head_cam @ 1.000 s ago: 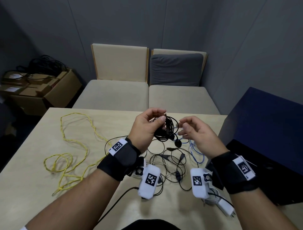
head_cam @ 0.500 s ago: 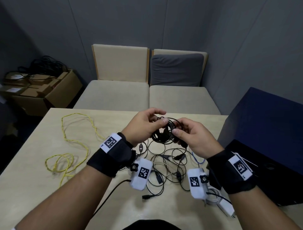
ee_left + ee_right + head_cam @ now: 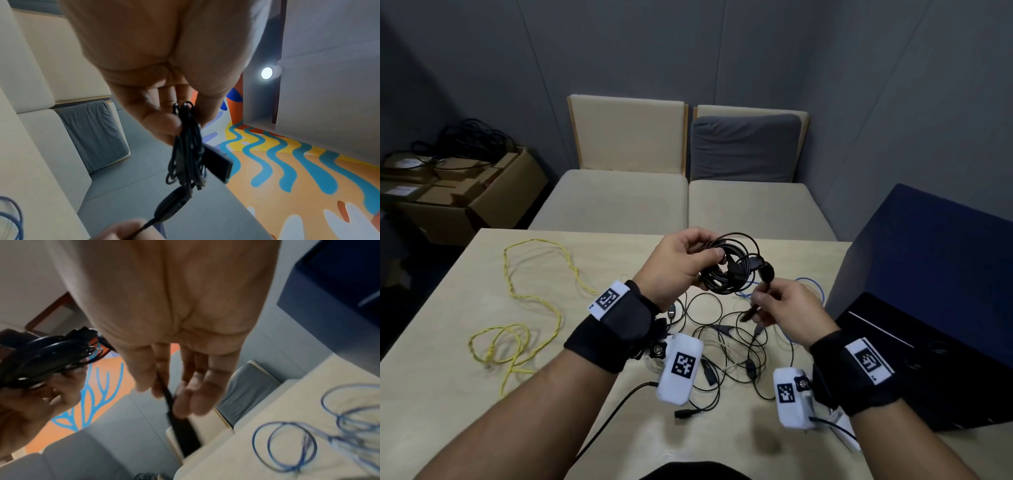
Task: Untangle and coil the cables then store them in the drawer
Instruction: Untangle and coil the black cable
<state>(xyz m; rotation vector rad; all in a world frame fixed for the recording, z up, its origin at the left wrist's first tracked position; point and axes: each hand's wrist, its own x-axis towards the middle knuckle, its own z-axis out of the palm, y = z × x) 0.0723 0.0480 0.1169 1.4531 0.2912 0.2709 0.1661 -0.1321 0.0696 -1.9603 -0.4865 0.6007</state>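
Both hands hang in the air over the worktop [image 3: 448, 394], close together but not touching. Left hand [image 3: 681, 263] has thumb and fingers curled round a black cable coil [image 3: 732, 270], gripping the bundled loops at their left side so that the rest of the ring stands out towards the other hand. Right hand [image 3: 791, 308], slightly lower and nearer the person, pinches the loose end [image 3: 751, 310] of the same cable between thumb and fingertips. A short strand runs from that pinch up through a round black in-line piece [image 3: 767, 273] into the coil. A flat black plug [image 3: 218, 164] sticks out of the loops. Each wrist wears a black band with a white marker tag and a white camera unit.

Directly under the hands a tangle of black cables [image 3: 732, 346] lies loose on the worktop, thin loops crossing one another with plugs and in-line pieces among them. Just beyond the right hand a blue cable [image 3: 822, 292] lies in loops, partly hidden by that hand. Well to the left of the left hand a yellow cable [image 3: 558, 318] sprawls in long open curves.

Right of the right hand stands a dark blue cabinet [image 3: 928, 274] with a black surface on its near side; whether that is a drawer I cannot tell. Beyond the hands, past the far edge of the worktop, are beige bench seats [image 3: 619, 205], one with a grey cushion [image 3: 744, 147], and far to the left cardboard boxes [image 3: 465, 192]
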